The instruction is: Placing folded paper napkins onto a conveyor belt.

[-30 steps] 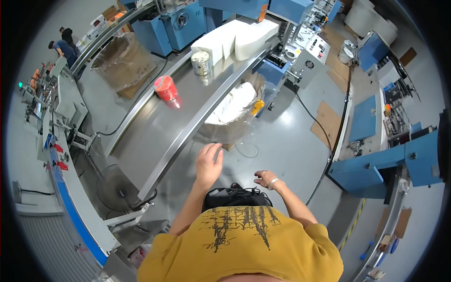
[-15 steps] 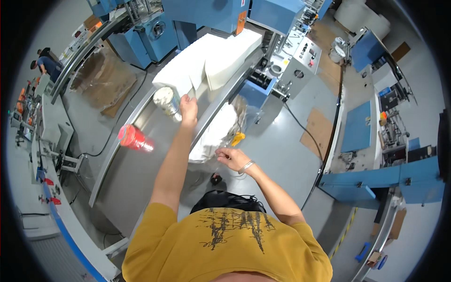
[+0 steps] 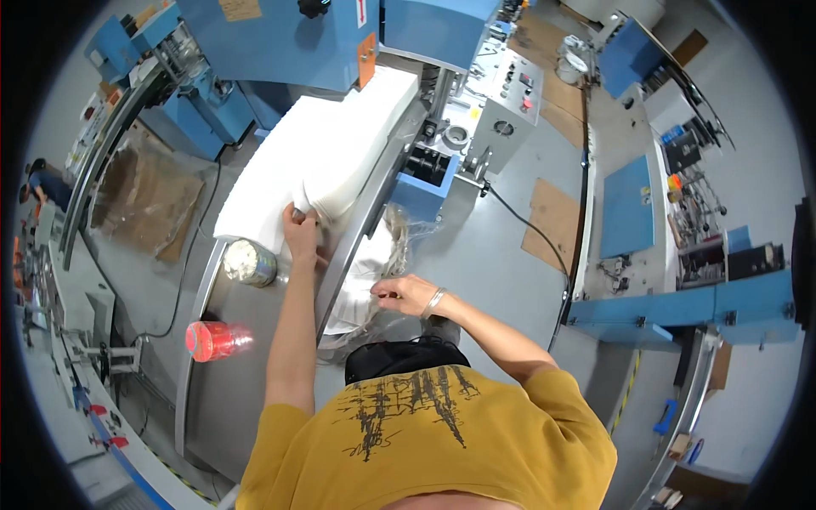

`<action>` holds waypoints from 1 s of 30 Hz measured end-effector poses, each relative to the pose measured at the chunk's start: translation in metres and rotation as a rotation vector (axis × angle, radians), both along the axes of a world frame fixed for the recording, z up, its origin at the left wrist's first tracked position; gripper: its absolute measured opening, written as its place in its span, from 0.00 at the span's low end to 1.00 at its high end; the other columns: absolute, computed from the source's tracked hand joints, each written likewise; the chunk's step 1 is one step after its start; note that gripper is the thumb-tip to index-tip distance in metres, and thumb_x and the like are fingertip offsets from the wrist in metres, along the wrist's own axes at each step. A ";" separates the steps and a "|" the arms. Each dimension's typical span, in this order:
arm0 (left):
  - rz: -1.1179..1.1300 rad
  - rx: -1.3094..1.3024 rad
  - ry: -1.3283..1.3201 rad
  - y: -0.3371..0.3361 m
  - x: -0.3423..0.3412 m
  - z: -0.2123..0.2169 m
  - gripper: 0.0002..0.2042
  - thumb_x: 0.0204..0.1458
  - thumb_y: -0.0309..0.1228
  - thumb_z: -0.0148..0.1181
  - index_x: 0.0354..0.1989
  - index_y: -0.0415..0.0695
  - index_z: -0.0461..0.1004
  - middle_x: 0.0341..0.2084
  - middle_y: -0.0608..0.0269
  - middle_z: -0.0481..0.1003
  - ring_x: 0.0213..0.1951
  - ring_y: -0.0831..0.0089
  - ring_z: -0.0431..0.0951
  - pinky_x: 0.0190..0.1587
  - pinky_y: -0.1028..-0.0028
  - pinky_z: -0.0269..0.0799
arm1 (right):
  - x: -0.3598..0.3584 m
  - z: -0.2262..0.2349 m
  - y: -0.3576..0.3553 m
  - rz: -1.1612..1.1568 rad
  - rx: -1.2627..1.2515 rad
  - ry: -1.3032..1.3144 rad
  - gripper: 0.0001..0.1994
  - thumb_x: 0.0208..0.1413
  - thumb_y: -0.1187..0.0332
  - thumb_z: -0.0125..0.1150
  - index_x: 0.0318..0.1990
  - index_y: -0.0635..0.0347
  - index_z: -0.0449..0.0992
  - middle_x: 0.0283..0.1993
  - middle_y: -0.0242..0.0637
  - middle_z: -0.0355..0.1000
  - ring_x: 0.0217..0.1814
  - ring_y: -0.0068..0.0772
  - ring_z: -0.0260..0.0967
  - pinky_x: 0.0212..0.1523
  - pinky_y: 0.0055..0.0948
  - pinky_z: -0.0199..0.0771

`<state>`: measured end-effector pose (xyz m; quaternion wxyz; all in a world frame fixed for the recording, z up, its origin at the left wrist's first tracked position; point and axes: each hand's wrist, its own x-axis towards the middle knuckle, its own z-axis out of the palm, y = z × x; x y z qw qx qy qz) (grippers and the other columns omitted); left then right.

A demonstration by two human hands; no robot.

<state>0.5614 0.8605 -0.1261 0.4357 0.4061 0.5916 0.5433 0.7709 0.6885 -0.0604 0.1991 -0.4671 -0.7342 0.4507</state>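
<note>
My left hand [image 3: 299,235] is closed at the near end of long white stacks of thin sheets [image 3: 276,157] on a metal worktable [image 3: 217,421]. A small dark spot shows at its fingertips; what they hold is unclear. Beside that wrist stands a clear jar with whitish contents [image 3: 250,263]. A red-lidded clear jar [image 3: 215,340] is farther left and nearer to me. My right hand [image 3: 406,295], with a bracelet on the wrist, hangs with curled fingers above a clear plastic bag of white material [image 3: 353,289]. Whether something small is between those fingers is hidden.
A blue machine [image 3: 272,42] rises over the far end of the stacks. Right of the table stands a control box [image 3: 507,106], its cable running over the floor. Cardboard under plastic [image 3: 149,200] lies at left. Another person [image 3: 47,183] is at the far left.
My view has moved forward over the table, so both jars now appear lower and farther left. My left hand has shifted from beside the whitish jar to the near end of the stacks.
</note>
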 end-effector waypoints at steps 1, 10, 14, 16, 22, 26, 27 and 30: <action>-0.077 0.023 -0.043 -0.002 -0.005 -0.002 0.27 0.47 0.23 0.57 0.58 0.35 0.60 0.36 0.58 0.74 0.36 0.71 0.73 0.40 0.72 0.71 | 0.002 -0.001 0.009 0.048 0.017 0.028 0.15 0.53 0.66 0.57 0.46 0.62 0.75 0.41 0.50 0.75 0.43 0.49 0.74 0.47 0.38 0.72; -0.125 -0.026 0.453 -0.028 0.051 0.056 0.33 0.45 0.24 0.50 0.65 0.39 0.51 0.36 0.40 0.74 0.39 0.49 0.76 0.45 0.61 0.71 | 0.037 0.025 0.099 0.212 -0.002 0.106 0.14 0.55 0.65 0.58 0.47 0.60 0.74 0.34 0.44 0.76 0.35 0.39 0.76 0.36 0.32 0.73; -0.197 -0.009 0.297 -0.038 0.061 0.059 0.35 0.46 0.21 0.48 0.67 0.42 0.46 0.52 0.40 0.66 0.52 0.48 0.69 0.53 0.62 0.66 | 0.014 0.045 0.130 0.056 0.103 0.162 0.11 0.58 0.63 0.54 0.43 0.57 0.74 0.31 0.47 0.75 0.34 0.52 0.73 0.33 0.39 0.71; -0.217 0.157 0.353 -0.039 0.067 0.055 0.37 0.48 0.23 0.52 0.68 0.42 0.44 0.55 0.41 0.64 0.55 0.49 0.67 0.55 0.63 0.65 | 0.004 0.047 0.136 0.048 0.208 0.149 0.11 0.59 0.62 0.54 0.45 0.56 0.74 0.30 0.45 0.75 0.32 0.48 0.74 0.31 0.37 0.71; -0.301 0.170 0.234 -0.035 0.076 0.017 0.33 0.52 0.28 0.55 0.66 0.34 0.48 0.60 0.43 0.61 0.60 0.49 0.63 0.62 0.64 0.57 | -0.025 0.059 0.149 0.042 0.358 -0.209 0.14 0.61 0.55 0.47 0.47 0.49 0.73 0.34 0.45 0.76 0.35 0.52 0.73 0.34 0.45 0.72; -0.272 0.202 0.311 -0.034 0.077 0.039 0.26 0.52 0.26 0.53 0.61 0.37 0.58 0.49 0.45 0.71 0.49 0.55 0.72 0.52 0.66 0.67 | -0.015 0.058 0.161 0.004 0.316 -0.354 0.16 0.61 0.52 0.45 0.48 0.46 0.73 0.34 0.46 0.76 0.36 0.54 0.73 0.36 0.48 0.72; -0.318 0.040 0.100 -0.033 0.072 0.036 0.24 0.52 0.26 0.53 0.59 0.39 0.61 0.45 0.46 0.74 0.44 0.57 0.75 0.47 0.67 0.70 | -0.015 0.060 0.161 0.030 0.294 -0.368 0.16 0.61 0.52 0.45 0.49 0.45 0.73 0.34 0.47 0.76 0.36 0.54 0.73 0.36 0.47 0.72; -0.110 0.160 -0.082 -0.020 0.058 0.018 0.21 0.51 0.25 0.53 0.56 0.41 0.64 0.38 0.50 0.76 0.34 0.63 0.77 0.37 0.68 0.72 | -0.017 0.065 0.158 -0.025 0.322 -0.516 0.15 0.59 0.54 0.49 0.51 0.43 0.71 0.33 0.47 0.76 0.37 0.52 0.74 0.35 0.46 0.73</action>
